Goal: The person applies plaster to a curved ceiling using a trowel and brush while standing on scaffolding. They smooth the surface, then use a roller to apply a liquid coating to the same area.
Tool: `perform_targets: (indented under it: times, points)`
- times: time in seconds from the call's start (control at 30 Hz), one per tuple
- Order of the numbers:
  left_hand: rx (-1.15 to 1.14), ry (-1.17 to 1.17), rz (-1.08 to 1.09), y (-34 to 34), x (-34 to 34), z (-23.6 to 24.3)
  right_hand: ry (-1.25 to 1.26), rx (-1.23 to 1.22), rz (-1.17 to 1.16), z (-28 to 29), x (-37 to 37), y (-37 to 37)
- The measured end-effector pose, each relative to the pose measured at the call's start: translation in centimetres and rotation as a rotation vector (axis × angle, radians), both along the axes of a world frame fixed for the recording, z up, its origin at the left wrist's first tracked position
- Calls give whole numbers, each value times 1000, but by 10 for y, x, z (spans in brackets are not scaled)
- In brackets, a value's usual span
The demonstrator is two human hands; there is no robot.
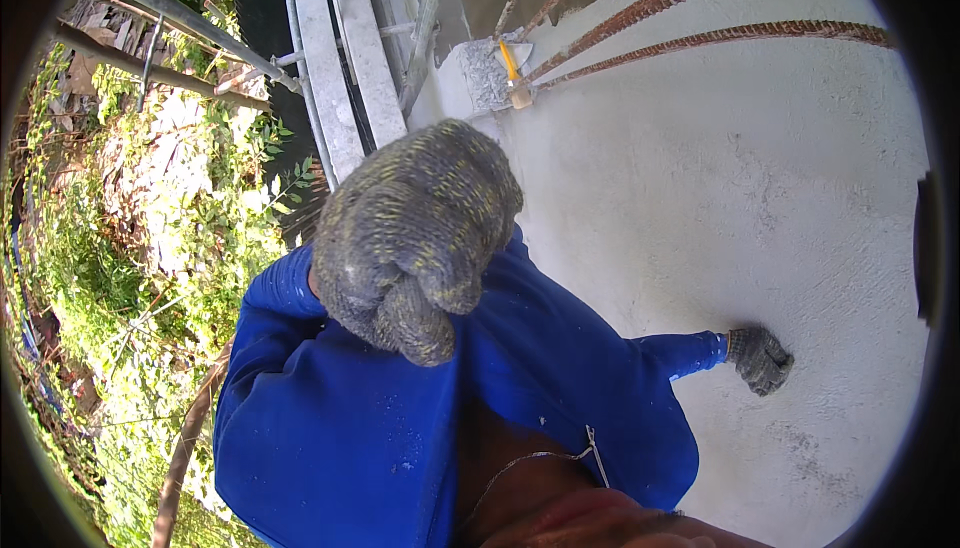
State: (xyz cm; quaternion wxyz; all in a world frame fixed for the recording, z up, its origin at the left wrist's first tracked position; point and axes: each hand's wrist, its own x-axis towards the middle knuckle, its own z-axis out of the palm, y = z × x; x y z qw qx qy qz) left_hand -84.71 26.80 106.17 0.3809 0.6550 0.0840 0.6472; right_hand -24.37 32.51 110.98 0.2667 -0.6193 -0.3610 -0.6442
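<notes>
My left hand, in a grey knit glove flecked with yellow, is raised large in the middle of the view with its fingers curled; whether it holds anything is hidden. At the right, my right hand, also gloved, rests by the pale plastered surface with fingers curled, their contents unclear. A yellow-handled tool lies on a rough plaster-covered ledge above my left hand. My blue long-sleeved top fills the lower middle.
Rusty rebars arc across the top right. Long grey planks and metal scaffold poles run along the upper left. Sunlit plants and rubble show below at the left, beside a brown pole.
</notes>
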Motion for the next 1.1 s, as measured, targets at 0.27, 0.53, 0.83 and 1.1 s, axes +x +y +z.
perform_targets:
  times: [0.27, 0.53, 0.83, 1.1]
  points:
    - [-32, 226, 172, 25, -30, 5, 42, 127, 23, -7, -30, 31]
    - [-385, 1022, 622, 77, -92, -52, 322, -8, -105, -19, -96, 47]
    - [-895, 1583, 124, 47, -216, -188, 419, -187, -109, -91, -130, 72]
    - [-959, 1600, 216, 37, -313, -312, 611, -462, -158, -133, -141, 53]
